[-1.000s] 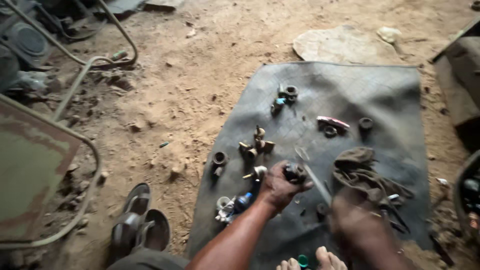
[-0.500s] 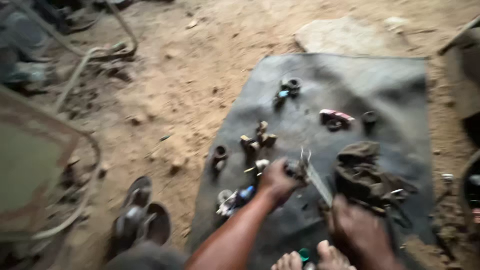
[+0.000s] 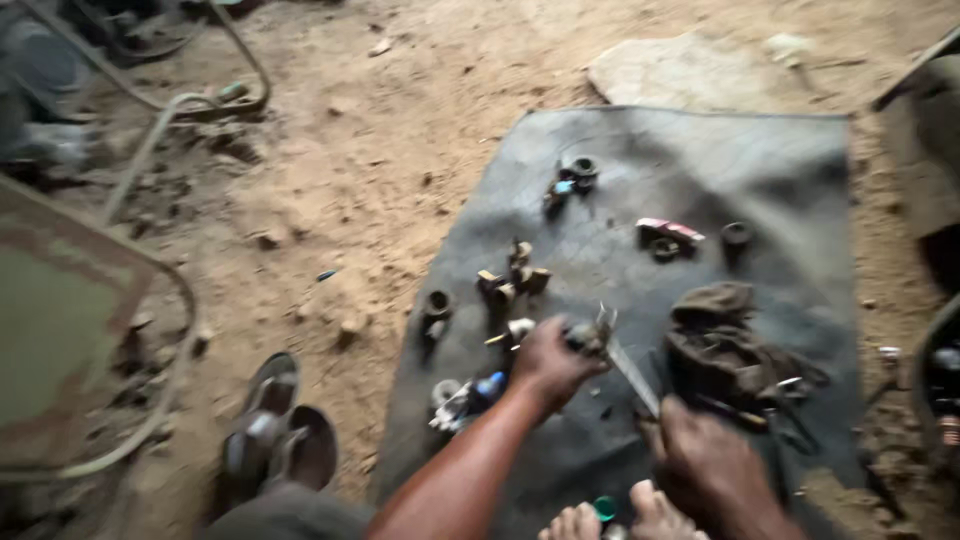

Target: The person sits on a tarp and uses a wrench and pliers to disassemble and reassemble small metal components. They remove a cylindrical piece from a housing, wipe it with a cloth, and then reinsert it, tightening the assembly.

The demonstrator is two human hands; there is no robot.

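Left hand (image 3: 548, 362) closed around a small dark metal fitting (image 3: 588, 337) with thin prongs at its top, held just above the dark mat (image 3: 700, 150) near the middle of its near half; right hand (image 3: 712, 465) clenched low near the mat's near edge, gripping the lower end of a slim metal tool (image 3: 633, 375) that slants up to the fitting, so the fitting sits in the left hand's fingers and up and to the left of the right hand. Motion blur hides how tool and fitting meet, and the forearms and the toes (image 3: 620, 520) are cut off by the lower frame edge. Just right of the hands lies a crumpled brown rag (image 3: 722, 335); to their left, toward the mat's left edge, a blue-tipped part (image 3: 487, 386) and a short dark sleeve (image 3: 437, 304). Beyond the hands stand brass fittings (image 3: 510, 278) at mid-mat, then a dark ring pair (image 3: 572, 178), a red-and-white piece (image 3: 668, 232) and a small black cylinder (image 3: 737, 236). The far half of the mat, up to its far edge and far right corner, is bare. Off the left edge, sandy ground carries a pair of sandals (image 3: 275, 435) and a rusted metal frame (image 3: 70, 330), partly cut off.
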